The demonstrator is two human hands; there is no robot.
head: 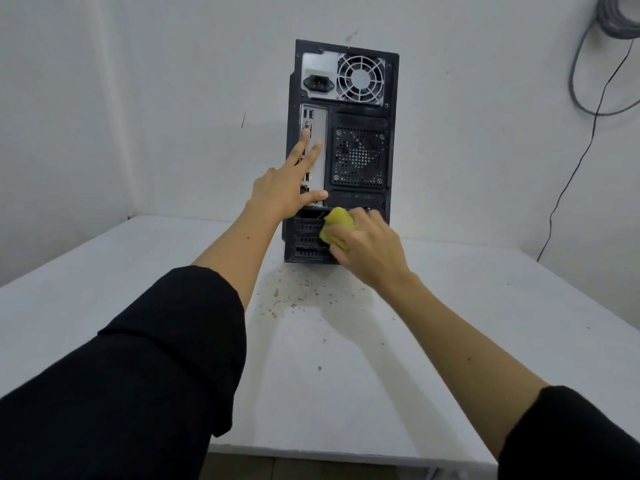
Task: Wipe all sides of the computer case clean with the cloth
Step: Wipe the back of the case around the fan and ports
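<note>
Black computer case (360, 157) stands upright, dusty rear panel facing; bunched yellow cloth (337, 227) pressed low on it.

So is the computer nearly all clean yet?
Can't say nearly. Only the back of the case shows. In hand: the right hand rubs the yellow cloth low on the back, while the left hand steadies it with straight fingers. Crumbs of dirt lie on the table below, so some has come off. The vent grille still looks dusty. The other sides are hidden.

Two bare forearms, black sleeves.
Left sleeve (138, 358) loose and creased, pushed up past mid-forearm; right sleeve (575, 434) black too, ending nearer the elbow. Bare wrists, left hand (284, 188) and right hand (367, 247) ungloved.
</note>
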